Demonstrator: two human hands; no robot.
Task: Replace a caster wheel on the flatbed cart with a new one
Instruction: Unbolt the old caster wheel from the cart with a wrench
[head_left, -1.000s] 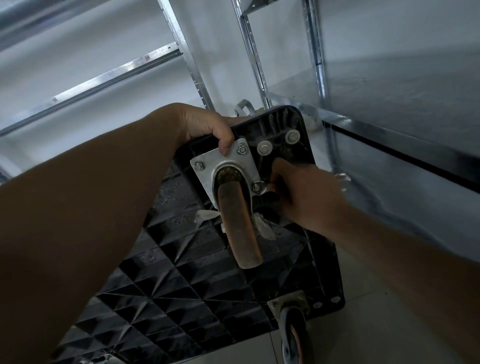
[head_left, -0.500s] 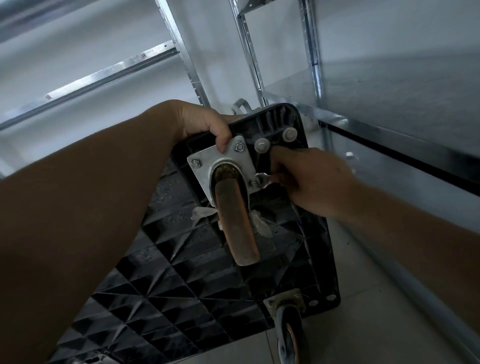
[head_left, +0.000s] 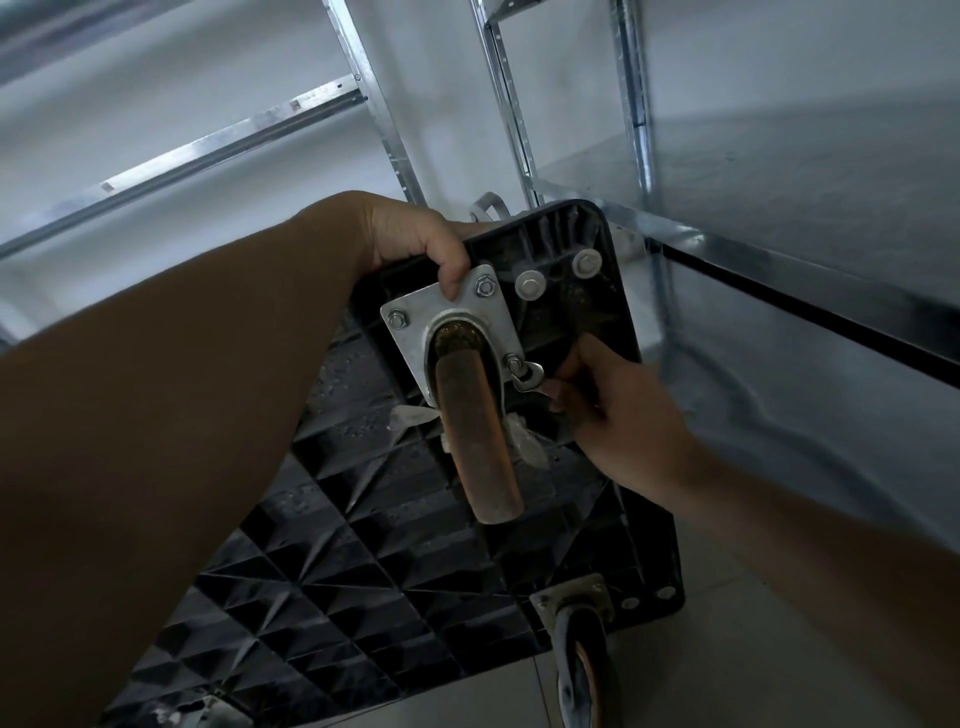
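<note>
The black flatbed cart (head_left: 374, 571) is tipped up with its ribbed underside facing me. A worn orange caster wheel (head_left: 480, 441) sits on a silver mounting plate (head_left: 415, 332) near the cart's top corner, with nuts at the plate's corners. My left hand (head_left: 415, 239) grips the cart's top edge, its thumb pressing on the plate. My right hand (head_left: 618, 415) holds a small silver wrench (head_left: 530, 376) whose head is at the plate's lower right nut (head_left: 514, 361).
A second caster (head_left: 584, 665) sits at the cart's lower right corner. Two large washered bolts (head_left: 530, 286) show beside the plate. Metal shelving (head_left: 779, 249) stands close on the right, with upright posts behind the cart. Pale floor tiles lie below.
My right hand has dropped slightly down and to the right, swinging the wrench at the lower right nut. My left hand keeps its grip on the cart's edge.
</note>
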